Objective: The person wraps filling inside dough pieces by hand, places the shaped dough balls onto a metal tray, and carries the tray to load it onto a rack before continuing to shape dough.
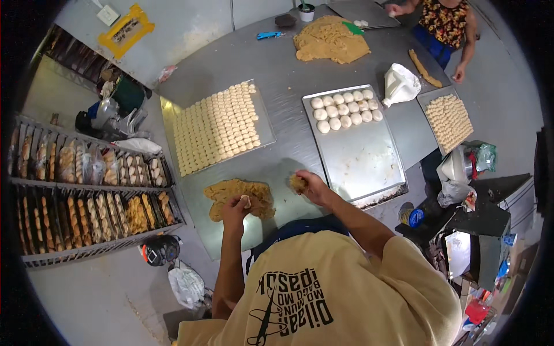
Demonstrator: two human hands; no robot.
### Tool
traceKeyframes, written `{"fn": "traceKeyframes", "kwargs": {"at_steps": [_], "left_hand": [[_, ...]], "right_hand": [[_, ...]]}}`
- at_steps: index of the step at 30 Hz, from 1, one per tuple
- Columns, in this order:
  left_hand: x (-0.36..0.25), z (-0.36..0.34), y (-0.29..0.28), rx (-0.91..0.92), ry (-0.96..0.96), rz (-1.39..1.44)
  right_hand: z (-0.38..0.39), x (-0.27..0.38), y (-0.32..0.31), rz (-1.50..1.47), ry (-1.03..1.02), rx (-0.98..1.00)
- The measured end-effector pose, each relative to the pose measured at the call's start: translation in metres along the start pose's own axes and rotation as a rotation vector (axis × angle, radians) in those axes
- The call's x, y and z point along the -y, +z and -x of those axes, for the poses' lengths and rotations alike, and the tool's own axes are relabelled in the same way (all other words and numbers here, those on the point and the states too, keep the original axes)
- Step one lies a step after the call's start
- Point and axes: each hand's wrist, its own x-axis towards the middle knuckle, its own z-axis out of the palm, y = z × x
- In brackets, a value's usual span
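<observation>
Over a mound of soft brown filling (259, 193) on the metal table, my left hand (233, 211) is closed, pinching a small pale dough piece (246, 202). To the right of that mound, my right hand (313, 187) has its fingers closed around a lump of the same brown filling (298, 183). Beyond my right hand lies a metal tray (360, 161) whose far part carries rows of round white dough balls (343, 108). Farther left, a large baking sheet (264, 124) is covered with rows of small pale dough pieces (219, 127).
A large brown mass (332, 40) lies at the table's far side, near a white cloth bag (402, 83) and a long dough roll (424, 69). At far right another person (444, 26) stands by a second filled tray (441, 130). Bread racks (95, 187) stand left.
</observation>
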Motion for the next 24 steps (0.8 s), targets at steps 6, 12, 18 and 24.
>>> {"fn": "traceKeyframes", "kwargs": {"at_steps": [6,12,18,24], "left_hand": [[0.012,0.010,0.015,0.011,-0.096,-0.070],[-0.019,-0.012,0.018,0.057,0.023,-0.074],[0.020,0.003,-0.037,0.010,-0.027,-0.015],[0.032,0.017,-0.050,0.005,-0.081,-0.038]], "right_hand": [[0.022,0.023,0.024,-0.247,0.118,0.088],[0.000,0.005,0.042,0.265,0.017,0.114],[0.019,-0.065,0.069,1.527,-0.593,0.110],[0.028,-0.121,0.096,1.556,-0.637,-0.052]]}}
